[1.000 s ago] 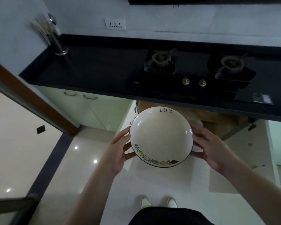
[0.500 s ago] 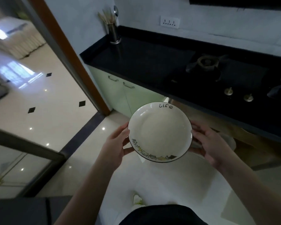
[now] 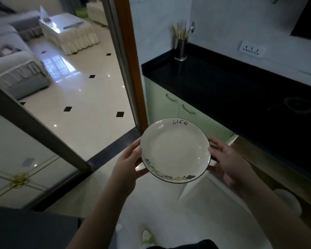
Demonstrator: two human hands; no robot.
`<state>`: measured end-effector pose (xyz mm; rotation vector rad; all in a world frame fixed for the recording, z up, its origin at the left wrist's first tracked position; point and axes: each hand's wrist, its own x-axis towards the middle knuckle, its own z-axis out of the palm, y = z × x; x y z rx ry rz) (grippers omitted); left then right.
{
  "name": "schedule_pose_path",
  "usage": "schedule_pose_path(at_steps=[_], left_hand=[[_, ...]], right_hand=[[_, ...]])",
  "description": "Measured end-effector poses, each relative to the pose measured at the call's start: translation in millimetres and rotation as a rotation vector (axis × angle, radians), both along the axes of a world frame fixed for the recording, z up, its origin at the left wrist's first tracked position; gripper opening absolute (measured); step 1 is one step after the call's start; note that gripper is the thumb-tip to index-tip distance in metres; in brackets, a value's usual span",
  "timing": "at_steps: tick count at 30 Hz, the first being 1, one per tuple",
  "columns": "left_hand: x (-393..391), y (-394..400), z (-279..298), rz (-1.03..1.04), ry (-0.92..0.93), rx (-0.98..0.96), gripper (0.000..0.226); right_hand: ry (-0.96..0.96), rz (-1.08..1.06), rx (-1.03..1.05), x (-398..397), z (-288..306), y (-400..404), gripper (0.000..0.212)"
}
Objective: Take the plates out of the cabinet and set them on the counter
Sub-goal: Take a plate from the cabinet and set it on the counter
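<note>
A white plate (image 3: 174, 150) with a dark rim, the word "life" and a band of small drawings is level in front of me, below the counter's height. My left hand (image 3: 127, 166) grips its left edge and my right hand (image 3: 230, 162) grips its right edge. The black counter (image 3: 223, 83) runs from the upper middle to the right. Low at the right, another white plate (image 3: 287, 200) lies inside the open cabinet (image 3: 276, 169) under the counter.
A steel holder with chopsticks and a spoon (image 3: 180, 45) stands at the counter's far left corner. A gas burner (image 3: 294, 105) shows dimly at the right. Pale green cabinet doors (image 3: 169, 106) are below. A wooden door frame (image 3: 131, 65) and glass door (image 3: 34, 126) stand left.
My view has swung left, so the counter and stove slid right and the doorway and living room came into view. The plate stays held between both hands.
</note>
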<state>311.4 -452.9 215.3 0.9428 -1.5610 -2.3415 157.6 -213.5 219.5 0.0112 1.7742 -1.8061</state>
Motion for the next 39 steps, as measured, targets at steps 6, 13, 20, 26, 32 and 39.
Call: schedule_pose_path(at_steps=[6,13,20,26,32,39], left_hand=[[-17,-81,4,0.024,0.030,0.013,0.023],[-59,-142,10,-0.014,0.022,-0.019,0.021],[-140,-179,-1,-0.053,0.005,-0.012,0.025],[-210,-218,23,-0.110,0.008,-0.069,0.031],[-263,-237,40,-0.097,0.034,-0.032,0.030],[-340,-271,37,-0.130,-0.018,-0.114,0.025]], right_hand=[[0.040,0.022,-0.015,-22,21,-82,0.032],[0.026,-0.015,-0.042,-44,22,-127,0.031],[0.039,-0.030,-0.059,-114,12,-160,0.042],[0.046,-0.023,-0.084,-193,21,-197,0.036],[0.039,-0.050,-0.052,-252,25,-224,0.030],[0.012,-0.180,-0.049,-299,16,-254,0.029]])
